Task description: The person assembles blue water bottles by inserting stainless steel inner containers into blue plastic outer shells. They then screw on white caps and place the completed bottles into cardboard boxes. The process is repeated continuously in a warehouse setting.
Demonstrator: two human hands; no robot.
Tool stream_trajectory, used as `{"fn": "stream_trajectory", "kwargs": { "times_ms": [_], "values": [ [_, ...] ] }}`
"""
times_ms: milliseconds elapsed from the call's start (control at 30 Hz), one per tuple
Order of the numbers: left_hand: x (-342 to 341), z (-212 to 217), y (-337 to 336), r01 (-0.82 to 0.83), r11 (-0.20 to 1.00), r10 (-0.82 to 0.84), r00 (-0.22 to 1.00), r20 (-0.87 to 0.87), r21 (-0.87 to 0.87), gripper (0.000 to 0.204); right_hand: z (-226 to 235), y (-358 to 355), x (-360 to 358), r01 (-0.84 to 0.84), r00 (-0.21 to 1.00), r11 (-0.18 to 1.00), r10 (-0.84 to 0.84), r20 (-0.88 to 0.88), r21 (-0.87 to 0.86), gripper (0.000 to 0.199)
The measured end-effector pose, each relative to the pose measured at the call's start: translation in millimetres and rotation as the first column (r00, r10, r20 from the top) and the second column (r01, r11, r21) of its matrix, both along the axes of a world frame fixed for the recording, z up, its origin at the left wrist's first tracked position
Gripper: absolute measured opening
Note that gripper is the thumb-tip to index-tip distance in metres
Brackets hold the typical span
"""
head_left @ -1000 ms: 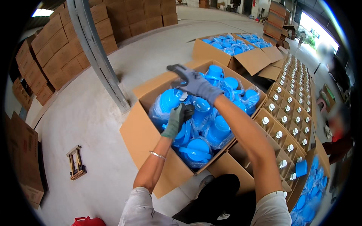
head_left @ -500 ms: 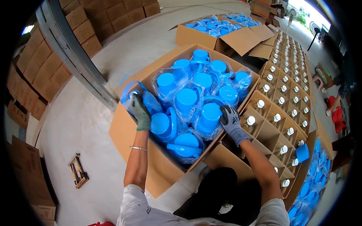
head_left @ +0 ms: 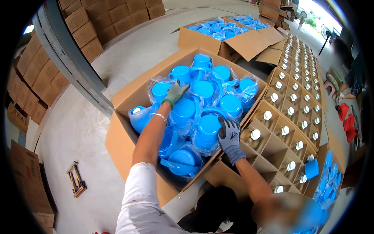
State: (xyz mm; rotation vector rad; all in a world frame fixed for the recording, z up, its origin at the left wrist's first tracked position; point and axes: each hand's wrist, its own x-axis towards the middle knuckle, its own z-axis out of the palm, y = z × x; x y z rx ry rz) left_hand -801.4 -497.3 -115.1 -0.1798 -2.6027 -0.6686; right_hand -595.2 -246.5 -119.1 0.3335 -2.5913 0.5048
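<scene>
Open carton [head_left: 121, 142], ctr of frame, w/ bagged blue jugs [head_left: 208, 126]. L hand [head_left: 176, 93], ctr: fingers part-bent over jugs; R hand [head_left: 230, 137], ctr-right: fingers part-curled at jug's side; either grip's hold can't be told. R glove [head_left: 233, 149]: dark print [head_left: 234, 135].

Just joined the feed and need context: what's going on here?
A person in gloves is handling blue containers with handles, packed in clear plastic in an open carton. The left hand is among them, toward the carton's far left; the right hand is beside one at the right edge. Whether either grips anything is unclear. To the right, a divided carton holds white-capped bottles.
</scene>
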Motion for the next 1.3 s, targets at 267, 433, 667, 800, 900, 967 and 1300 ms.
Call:
{"fn": "stream_trajectory", "kwargs": {
  "times_ms": [267, 433, 667, 800, 900, 967, 1300],
  "values": [
    [20.1, 66.9, -33.2, 0.147, 0.983, -0.160, 0.979, 0.127, 0.112, 0.055, -4.6, -1.1, -0.4, 0.053, 0.999, 0.996, -0.053, 0.002, -0.073, 0.042],
    [147.1, 284.2, 13.8, 0.306, 0.946, -0.316, 0.944, 0.097, 0.103, 0.042, -8.7, 20.6, 3.6, 0.061, 0.972, 0.996, -0.073, 0.224, 0.060, 0.052],
    [292.1, 435.0, 52.5, 0.526, 0.840, -0.536, 0.768, -0.350, -0.132, 0.046, 137.1, 34.3, 99.8, -0.282, 0.952, 0.795, 0.161, -0.261, -0.538, 0.073],
    [307.7, 466.5, 55.1, 0.754, 0.512, -0.859, 0.440, -0.264, -0.411, 0.056, 230.1, 96.3, 165.6, -0.397, 0.915, 0.507, 0.155, -0.372, -0.765, 0.063],
    [315.6, 456.7, 58.6, 0.798, 0.458, -0.888, 0.388, -0.246, -0.391, 0.054, 254.8, 144.4, 207.6, -0.378, 0.925, 0.451, 0.141, -0.354, -0.809, 0.064],
    [321.1, 426.5, 80.1, 0.917, 0.398, -0.899, 0.388, -0.206, -0.009, 0.052, 258.6, 155.3, 240.3, -0.435, 0.890, 0.269, 0.275, -0.365, -0.859, 0.065],
    [389.2, 227.8, 220.9, 0.940, -0.021, -0.990, 0.028, -0.138, 0.340, 0.044, 197.0, 129.9, 373.5, -0.205, 0.960, 0.698, 0.279, -0.004, -0.686, 0.077]
  ]
}}
